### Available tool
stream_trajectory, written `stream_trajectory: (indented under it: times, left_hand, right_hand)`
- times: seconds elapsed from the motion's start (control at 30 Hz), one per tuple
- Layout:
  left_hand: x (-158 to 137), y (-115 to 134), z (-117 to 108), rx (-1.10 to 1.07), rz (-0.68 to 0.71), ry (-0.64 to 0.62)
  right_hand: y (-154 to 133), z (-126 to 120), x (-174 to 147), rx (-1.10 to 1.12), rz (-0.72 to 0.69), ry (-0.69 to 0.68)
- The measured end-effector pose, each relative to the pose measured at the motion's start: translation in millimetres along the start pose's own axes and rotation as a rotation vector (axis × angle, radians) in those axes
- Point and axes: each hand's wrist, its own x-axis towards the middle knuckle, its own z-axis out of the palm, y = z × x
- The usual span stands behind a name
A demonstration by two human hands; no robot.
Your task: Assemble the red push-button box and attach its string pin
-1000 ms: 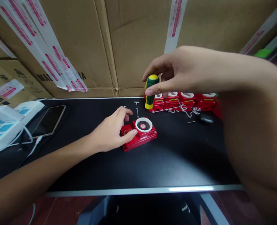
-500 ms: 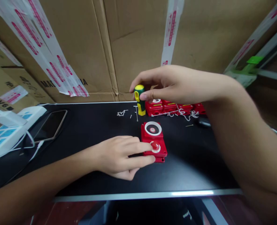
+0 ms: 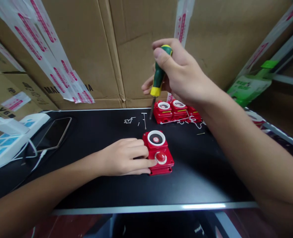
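Note:
A red alarm box (image 3: 161,148) with a white-ringed round disc and a red dome lies on the black table. My left hand (image 3: 125,157) grips its left side, with fingertips beside the dome and the thumb hidden. Raised above the far side of the table, my right hand (image 3: 183,71) is closed round the green and yellow handle of a screwdriver (image 3: 158,79). The screwdriver's metal shaft slants downward, apart from the box. Behind, several similar red boxes (image 3: 163,115) stand in a row, partly hidden by my right arm.
Left of the row lie a thin T-shaped piece (image 3: 144,120), a tangled white strip (image 3: 128,121) and a small screw (image 3: 138,124). White string (image 3: 192,119) trails before the boxes. A phone (image 3: 54,133) and white power strip (image 3: 34,120) sit at left. Taped cardboard (image 3: 141,59) rises behind.
My right hand has lifted the screwdriver off the table, and its shaft now shows. The red alarm box has shifted slightly left, with my left hand now at its side.

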Motion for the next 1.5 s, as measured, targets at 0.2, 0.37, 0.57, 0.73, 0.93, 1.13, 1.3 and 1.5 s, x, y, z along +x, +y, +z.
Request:
stream_trajectory:
  times: [0.2, 0.37, 0.57, 0.73, 0.93, 1.13, 1.3, 1.5]
  left_hand:
    - [-5, -14, 4, -0.021, -0.059, -0.024]
    - [-4, -14, -4, 0.01, -0.075, -0.103]
    - [-8, -15, -16, 0.121, -0.05, -0.062]
    - [-7, -22, -14, -0.102, -0.204, -0.176]
    - [-4, -25, -26, -0.238, -0.387, -0.334]
    - [-6, -26, -38, -0.261, -0.455, -0.407]
    - [-3, -27, -38, -0.294, -0.475, -0.422]
    - [2, -23, -35, -0.26, -0.586, -0.435]
  right_hand:
    - [35, -3, 9, -0.585, 0.059, -0.041]
    - [69, 12, 3, -1.069, 0.03, -0.531]
    - [98, 30, -5, -1.134, -0.013, -0.723]
    - [104, 36, -9, -1.15, -0.066, -0.751]
    - [106, 40, -9, -1.188, -0.066, -0.746]
    - [69, 24, -8, -1.207, -0.028, -0.606]
    - [39, 3, -50, -1.064, -0.07, -0.496]
    - [46, -4, -105, -0.937, -0.063, -0.459]
